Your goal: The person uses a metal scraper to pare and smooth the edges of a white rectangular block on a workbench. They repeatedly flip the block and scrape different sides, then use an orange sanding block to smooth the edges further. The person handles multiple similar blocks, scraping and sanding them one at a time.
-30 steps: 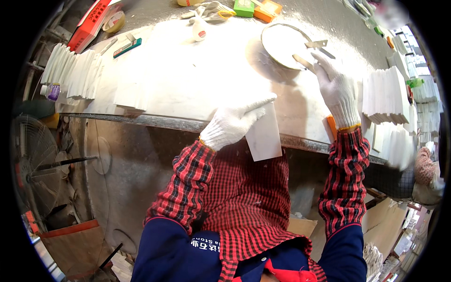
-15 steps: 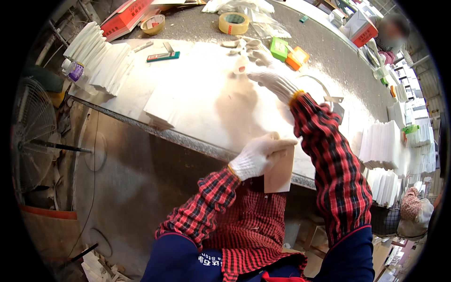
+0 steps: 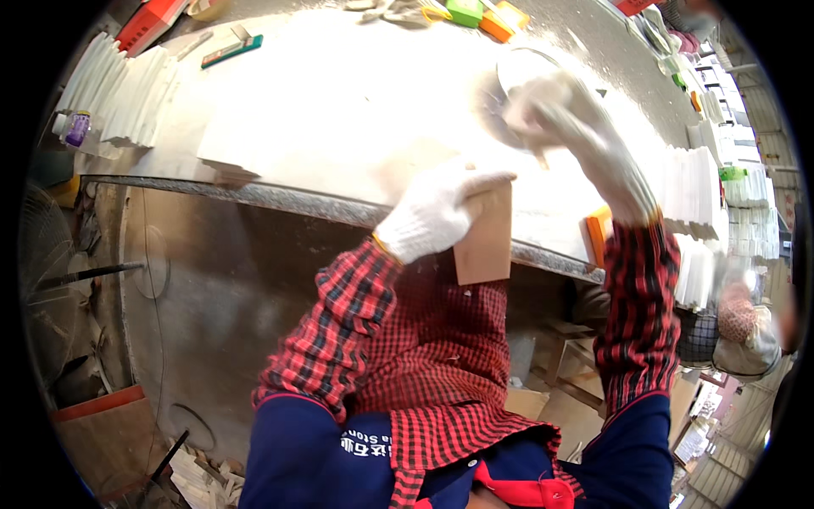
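Observation:
A flat, rectangular pale pinkish-beige slab stands over the table's front edge, its lower end sticking out below the edge. My left hand, in a white knit glove, is closed on its left side with the thumb along the top. My right hand, also gloved, is above the tabletop to the right, smeared by motion. Its fingers are too blurred to read, and I cannot make out whether it holds anything. Beside it, a curved, ring-like outline shows in the glare.
White slabs stand in a row at left by a purple-labelled bottle. A green-handled blade tool lies behind. Green and orange blocks sit at the back, another orange block near the front edge. More slabs stand right.
My right hand has moved back from the far part of the table toward the near right. My left hand keeps hold of the slab. The whole view has shifted, so table items appear higher and further left.

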`<state>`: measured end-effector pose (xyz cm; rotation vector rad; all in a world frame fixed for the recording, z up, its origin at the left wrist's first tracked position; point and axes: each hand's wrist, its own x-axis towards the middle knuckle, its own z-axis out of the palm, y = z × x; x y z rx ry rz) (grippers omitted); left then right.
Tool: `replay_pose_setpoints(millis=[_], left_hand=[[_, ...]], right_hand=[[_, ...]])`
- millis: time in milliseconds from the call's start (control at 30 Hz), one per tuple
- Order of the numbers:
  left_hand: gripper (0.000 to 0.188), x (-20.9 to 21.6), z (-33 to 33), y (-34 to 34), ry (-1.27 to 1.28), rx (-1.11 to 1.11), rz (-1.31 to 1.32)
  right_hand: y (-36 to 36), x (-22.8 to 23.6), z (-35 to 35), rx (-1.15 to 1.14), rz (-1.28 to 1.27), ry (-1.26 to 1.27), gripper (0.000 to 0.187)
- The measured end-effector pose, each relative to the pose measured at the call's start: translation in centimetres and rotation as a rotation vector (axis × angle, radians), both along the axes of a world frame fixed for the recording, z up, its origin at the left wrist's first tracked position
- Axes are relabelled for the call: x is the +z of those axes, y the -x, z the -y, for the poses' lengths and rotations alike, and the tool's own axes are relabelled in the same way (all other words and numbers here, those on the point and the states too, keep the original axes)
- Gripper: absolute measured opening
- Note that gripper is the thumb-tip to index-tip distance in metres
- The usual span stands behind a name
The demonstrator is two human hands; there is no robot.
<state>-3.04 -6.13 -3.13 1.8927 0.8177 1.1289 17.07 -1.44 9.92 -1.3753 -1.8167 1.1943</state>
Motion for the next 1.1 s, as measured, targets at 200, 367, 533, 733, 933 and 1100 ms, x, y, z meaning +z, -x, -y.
replay_pose_setpoints(millis=[200,367,533,733,933,1100], left_hand=[[0.038,2.0,0.8,0.9,0.441,-0.045,-0.236],[0.039,2.1,0.6,0.7,0.432,-0.072,-0.224],[0.039,2.1,0.6,0.9,0.490,-0.094,-0.191],[0.040,2.0,0.7,1.0,0.472,-0.091,-0.152],[0.044,1.6,0.4,0.9,0.389,-0.076,-0.178],[0.048,2.2,0.3,1.1,0.456,-0.076,-0.242]], right_hand=[[-5.0,-1.0,10.9,-0.314,-0.019,0.419,0.048],[-4.7,-3.6,12.9,-0.356,0.026,0.369,0.043],[-3.3,-4.5,12.1,-0.406,-0.023,0.286,0.039],[-2.9,-4.0,11.4,-0.447,-0.027,0.274,0.035],[-3.1,-4.8,11.3,-0.494,-0.136,0.267,0.036],[-3.1,-4.2,11.0,-0.486,-0.078,0.281,0.036]])
